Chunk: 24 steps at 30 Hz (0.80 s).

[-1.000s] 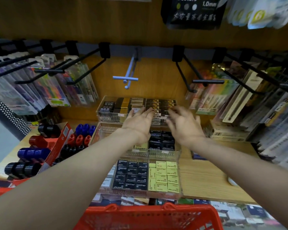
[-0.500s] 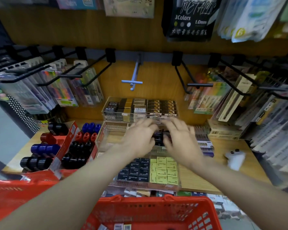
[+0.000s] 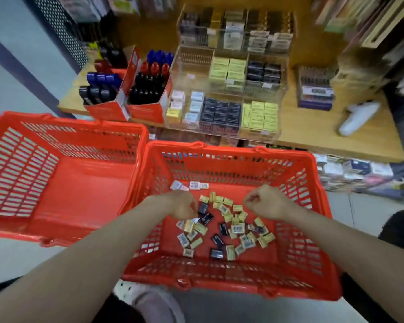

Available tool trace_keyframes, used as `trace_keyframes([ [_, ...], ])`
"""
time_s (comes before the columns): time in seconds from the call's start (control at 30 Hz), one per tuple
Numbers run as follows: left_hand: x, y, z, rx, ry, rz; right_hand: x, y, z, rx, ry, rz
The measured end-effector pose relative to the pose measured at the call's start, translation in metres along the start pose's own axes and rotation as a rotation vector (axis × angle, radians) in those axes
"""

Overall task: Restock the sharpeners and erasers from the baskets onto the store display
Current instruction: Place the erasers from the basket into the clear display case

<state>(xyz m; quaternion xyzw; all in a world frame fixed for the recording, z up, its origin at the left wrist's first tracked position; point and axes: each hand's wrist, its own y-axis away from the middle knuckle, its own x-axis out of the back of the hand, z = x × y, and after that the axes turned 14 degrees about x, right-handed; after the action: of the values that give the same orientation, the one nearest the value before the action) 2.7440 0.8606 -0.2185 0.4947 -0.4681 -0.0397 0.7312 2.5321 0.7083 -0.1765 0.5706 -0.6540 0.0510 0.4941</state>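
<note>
Your hands, left and right, hover curled over the near basket, holding nothing I can make out, with the loose erasers scattered directly beneath, the dark ones nearest your left.

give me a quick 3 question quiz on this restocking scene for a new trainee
1. True or false: the left basket holds most of the loose erasers.
2. Which basket are both hands over? A) left basket B) right basket C) neither
3. Fill in: in the clear display, the middle tier's far-left compartment looks ____.

Key:
1. False; they lie in the right basket.
2. B; left hand and right hand are both above its erasers.
3. Empty.
</note>
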Motion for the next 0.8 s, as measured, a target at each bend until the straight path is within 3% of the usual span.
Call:
trace_keyframes([
  [0.07,-0.012,-0.013,-0.004,0.008,0.056,0.017,-0.016,-0.011,0.013,-0.053,-0.063,0.039],
  [0.23,-0.038,-0.041,-0.020,0.274,0.295,-0.032,-0.061,-0.032,0.037,-0.116,-0.227,0.050],
  [0.53,-0.109,-0.065,-0.008,0.236,0.441,-0.044,-0.130,-0.023,0.062,-0.290,-0.203,0.189],
  [0.7,-0.126,-0.065,0.009,0.202,0.306,0.082,-0.141,0.008,0.077,-0.321,-0.142,0.095],
  [0.8,-0.127,-0.067,0.010,0.194,0.427,0.199,-0.145,0.013,0.082,-0.291,-0.145,0.198],
])
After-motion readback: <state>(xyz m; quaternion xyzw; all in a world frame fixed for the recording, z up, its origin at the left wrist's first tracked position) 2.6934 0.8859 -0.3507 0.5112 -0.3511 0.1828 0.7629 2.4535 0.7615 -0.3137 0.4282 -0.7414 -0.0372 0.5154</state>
